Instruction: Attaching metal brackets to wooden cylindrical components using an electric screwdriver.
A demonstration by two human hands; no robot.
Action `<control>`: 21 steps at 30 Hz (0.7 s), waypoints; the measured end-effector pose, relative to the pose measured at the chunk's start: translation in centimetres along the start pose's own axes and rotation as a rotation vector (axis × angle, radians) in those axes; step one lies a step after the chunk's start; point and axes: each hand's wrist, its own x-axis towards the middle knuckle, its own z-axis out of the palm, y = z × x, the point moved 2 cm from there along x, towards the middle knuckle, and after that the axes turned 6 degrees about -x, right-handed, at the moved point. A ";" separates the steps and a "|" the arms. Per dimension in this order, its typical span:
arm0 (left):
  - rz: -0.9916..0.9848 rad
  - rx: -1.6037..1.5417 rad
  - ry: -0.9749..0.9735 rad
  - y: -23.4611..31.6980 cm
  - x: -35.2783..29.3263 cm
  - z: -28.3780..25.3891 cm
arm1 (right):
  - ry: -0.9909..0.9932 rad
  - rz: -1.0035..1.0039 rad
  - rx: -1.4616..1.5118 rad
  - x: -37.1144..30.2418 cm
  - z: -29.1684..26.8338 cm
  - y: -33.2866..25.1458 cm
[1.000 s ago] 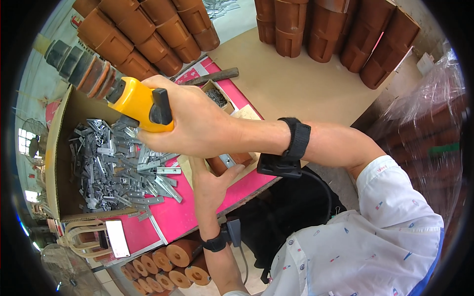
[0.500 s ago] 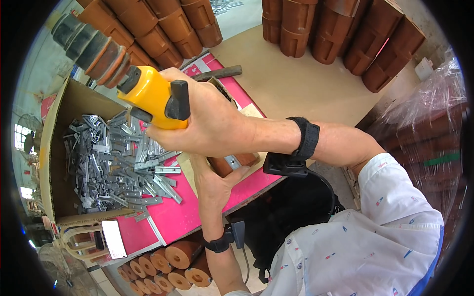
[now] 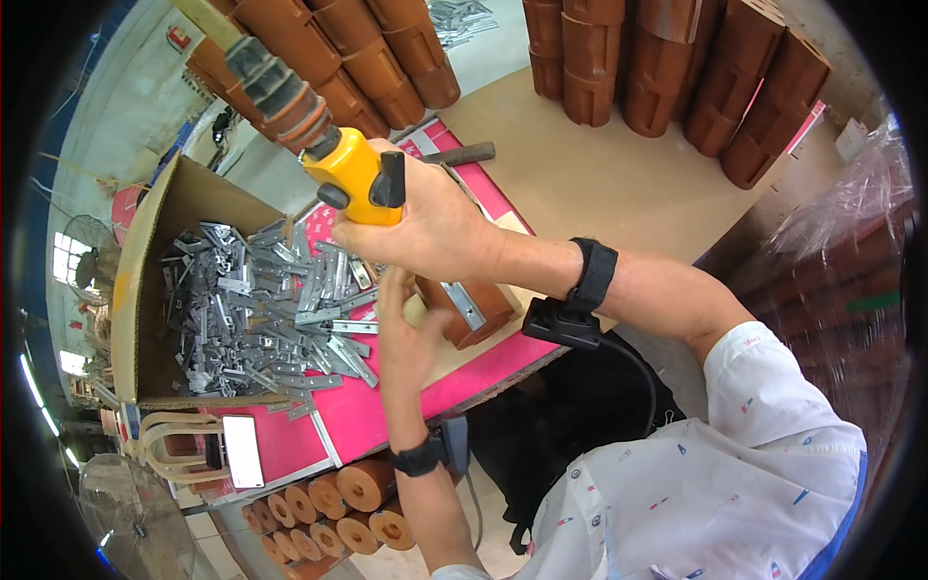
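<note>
My right hand (image 3: 445,222) is closed around a yellow power tool (image 3: 350,174). The tool has black levers and a ribbed black and reddish end that points up to the far left. Below it my left hand (image 3: 401,333) is open at the left side of a brown cylindrical piece (image 3: 490,314), its thumb blurred; I cannot tell whether it touches. A metal strip (image 3: 464,305) with holes lies along the top of that piece. My right hand and forearm hide the piece's far part.
A cardboard box (image 3: 145,290) of loose metal strips (image 3: 242,329) spills onto the pink tabletop (image 3: 353,420). A phone (image 3: 243,452) lies near its left edge, a dark bar (image 3: 459,154) at the back. Brown cylinders (image 3: 362,483) are stacked below; more brown stacks (image 3: 590,68) stand behind.
My right hand has shifted slightly right with the power tool. My left thumb has come off the brown piece's top, and more of the metal strip shows. The whole view has turned a little.
</note>
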 end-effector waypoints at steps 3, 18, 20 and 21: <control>-0.051 0.147 0.035 -1.1 3.9 -1.8 | 0.017 0.016 -0.034 -0.2 0.0 0.8; -0.062 0.698 -0.227 -9.5 13.4 0.3 | -0.068 0.089 0.087 -0.9 0.3 -0.2; -0.125 0.673 -0.253 -8.6 13.2 0.9 | -0.061 0.088 0.078 -0.9 0.0 0.0; -0.133 0.702 -0.249 -8.4 12.9 0.9 | -0.059 0.086 0.077 -1.0 0.0 -0.1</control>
